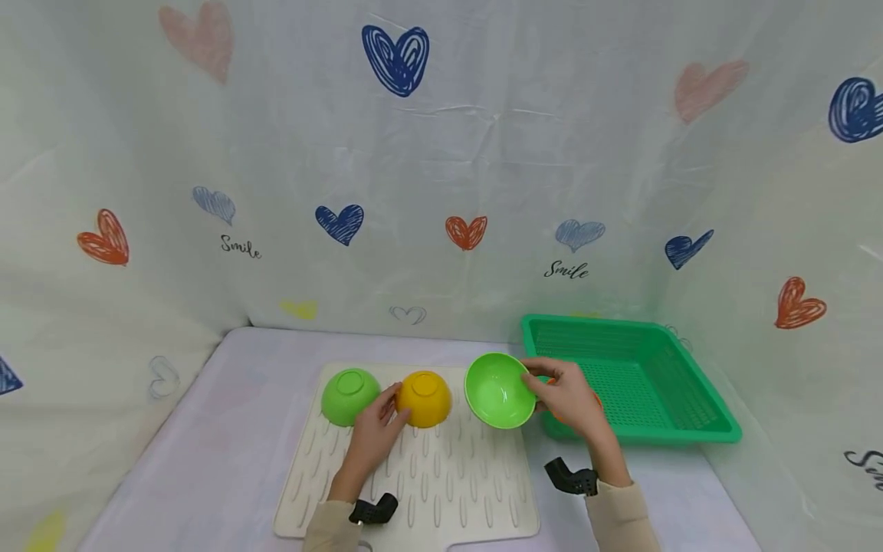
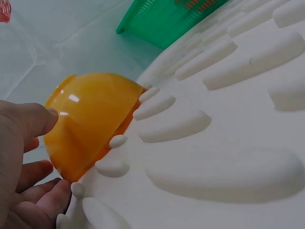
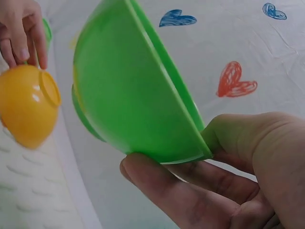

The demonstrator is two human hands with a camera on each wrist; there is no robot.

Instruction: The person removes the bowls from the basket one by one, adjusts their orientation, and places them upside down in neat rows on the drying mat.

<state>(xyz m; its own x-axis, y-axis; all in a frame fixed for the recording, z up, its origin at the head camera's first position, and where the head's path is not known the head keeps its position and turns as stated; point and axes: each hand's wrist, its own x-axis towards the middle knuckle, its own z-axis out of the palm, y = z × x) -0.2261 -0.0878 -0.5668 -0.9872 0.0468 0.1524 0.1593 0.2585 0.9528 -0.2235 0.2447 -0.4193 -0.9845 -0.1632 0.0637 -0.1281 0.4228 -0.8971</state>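
In the head view, my right hand pinches the rim of a light green bowl, thumb inside and fingers outside. The bowl is tipped, its hollow facing the head camera, over the right part of a cream drying mat with raised ridges. A yellow bowl rests upside down on this mat. My left hand is at its left side, thumb and fingertips against or very near it, fingers loosely extended. Left of that hand, another green bowl lies upside down.
A green slotted basket stands at the right, with something orange inside, mostly hidden by my right hand. The table has a whitish cover. A curtain printed with hearts encloses the back and sides.
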